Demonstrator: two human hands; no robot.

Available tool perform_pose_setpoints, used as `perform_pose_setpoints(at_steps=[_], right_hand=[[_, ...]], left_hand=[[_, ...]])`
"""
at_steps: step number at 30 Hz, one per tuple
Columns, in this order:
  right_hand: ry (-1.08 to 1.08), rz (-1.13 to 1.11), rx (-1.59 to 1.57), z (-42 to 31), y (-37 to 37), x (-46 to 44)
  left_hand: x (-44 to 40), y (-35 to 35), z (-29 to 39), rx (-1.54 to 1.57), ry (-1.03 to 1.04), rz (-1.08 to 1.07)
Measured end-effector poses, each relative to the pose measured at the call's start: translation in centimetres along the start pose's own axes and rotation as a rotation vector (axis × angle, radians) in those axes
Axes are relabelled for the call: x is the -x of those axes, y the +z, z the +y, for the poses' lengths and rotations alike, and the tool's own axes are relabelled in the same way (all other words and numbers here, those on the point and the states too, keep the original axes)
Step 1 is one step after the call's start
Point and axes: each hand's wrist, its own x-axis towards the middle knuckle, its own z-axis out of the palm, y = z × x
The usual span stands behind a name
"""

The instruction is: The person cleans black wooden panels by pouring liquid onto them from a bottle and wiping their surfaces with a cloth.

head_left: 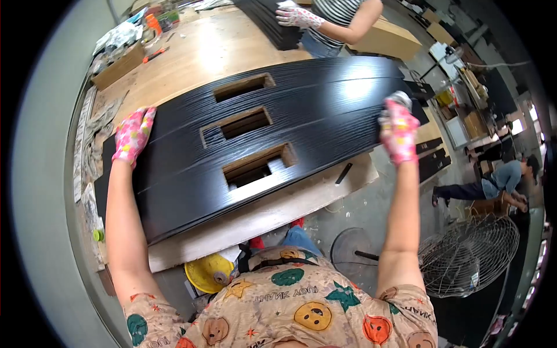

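Observation:
Black wood-grain panels with three rectangular cut-outs lie side by side across the bench in front of me. My left hand, in a pink floral glove, rests on their left end with its fingers stretched out along the surface. At the right end, my right hand, gloved alike and slightly blurred, is closed around a greyish-white wad that looks like a crumpled rag. Its exact kind is hard to make out. That hand is over the panels' right edge.
Across the bench stands a co-worker in a striped top, a gloved hand on dark boards. A cardboard box and an orange-handled tool sit at back left. A caged floor fan and a yellow container are nearby.

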Motion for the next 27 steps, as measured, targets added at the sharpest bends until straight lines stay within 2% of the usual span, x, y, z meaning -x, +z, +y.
perform_pose_setpoints(at_steps=[2, 3, 4, 5, 7, 8, 9, 10, 11, 12, 13, 14, 16, 17, 18, 19, 20, 21, 23, 24, 25, 26, 27], right_hand=[[0.065, -0.174, -0.311, -9.0, -3.2, -1.2], [-0.132, 0.013, -0.307, -12.1, -2.3, -0.3], [-0.135, -0.091, -0.479, -15.6, -4.8, -0.3], [-0.163, -0.265, -0.616, -18.3, -6.3, -0.3], [-0.142, -0.233, -0.700, -19.5, -6.2, 1.5], [-0.244, -0.211, -0.615, -17.9, -6.2, 1.9], [-0.223, -0.266, -0.506, -14.8, -6.2, 0.8], [-0.207, -0.321, -0.395, -10.3, -5.9, -1.0], [-0.151, -0.188, -0.383, -5.2, -4.3, -1.1], [0.014, -0.210, -0.361, 0.4, -2.5, -0.9], [0.433, -0.312, -0.571, 5.0, -1.5, -1.1], [0.155, -0.180, -0.061, 12.1, 1.6, 0.3], [0.245, -0.226, 0.220, 12.9, 3.0, -1.9], [0.184, -0.303, 0.024, 11.1, 4.4, -3.8], [0.128, -0.376, -0.183, 5.0, 3.7, -6.5], [-0.107, -0.277, -0.261, -1.1, 3.5, -7.4], [-0.291, -0.332, -0.465, -6.2, 2.5, -8.0], [-0.304, -0.320, -0.485, -8.0, 2.6, -7.7], [-0.580, -0.289, -0.730, -10.4, 3.1, -7.5], [-0.481, -0.434, -0.467, -7.0, 3.0, -9.3], [-0.327, -0.284, -0.382, -2.2, 5.6, -10.0], [-0.016, -0.524, -0.176, 2.7, 6.2, -12.2], [0.211, -0.458, -0.056, 9.9, 10.0, -11.7]], left_hand=[[0.3, 0.2, -0.2, 0.051, -0.007, 0.045], [0.1, 0.5, -0.6, 0.089, -0.045, 0.029], [0.0, 0.4, -0.6, 0.105, -0.041, 0.004], [-0.2, 1.1, -1.5, 0.111, -0.007, 0.029], [-0.2, 1.3, -2.0, 0.134, 0.008, 0.027], [-0.3, 1.5, -2.6, 0.152, 0.014, 0.031], [-0.4, 1.9, -3.6, 0.149, 0.011, 0.030], [-0.5, 2.4, -4.7, 0.108, 0.113, 0.048], [-0.6, 2.8, -5.1, 0.066, 0.212, 0.066], [-0.5, 2.3, -4.1, 0.066, 0.198, 0.068], [-0.1, 1.2, -2.3, 0.102, 0.110, 0.040], [0.2, 0.5, -1.5, 0.134, 0.018, 0.007], [0.3, 0.7, -1.8, 0.103, -0.010, 0.014], [0.2, 0.9, -1.9, 0.098, -0.002, 0.024], [0.3, 0.9, -1.9, 0.088, 0.013, 0.025], [0.3, 0.8, -1.6, 0.090, 0.019, 0.053], [0.6, 0.6, -1.2, 0.073, -0.003, 0.057], [0.7, 0.3, -0.8, 0.098, -0.010, 0.052], [0.5, 0.4, -0.9, 0.142, 0.026, 0.086], [0.4, 0.6, -1.3, 0.156, 0.036, 0.097], [0.4, 0.9, -1.8, 0.108, 0.128, 0.134], [0.6, 1.3, -2.3, 0.062, 0.209, 0.169], [0.8, 1.4, -2.1, 0.068, 0.168, 0.180]])
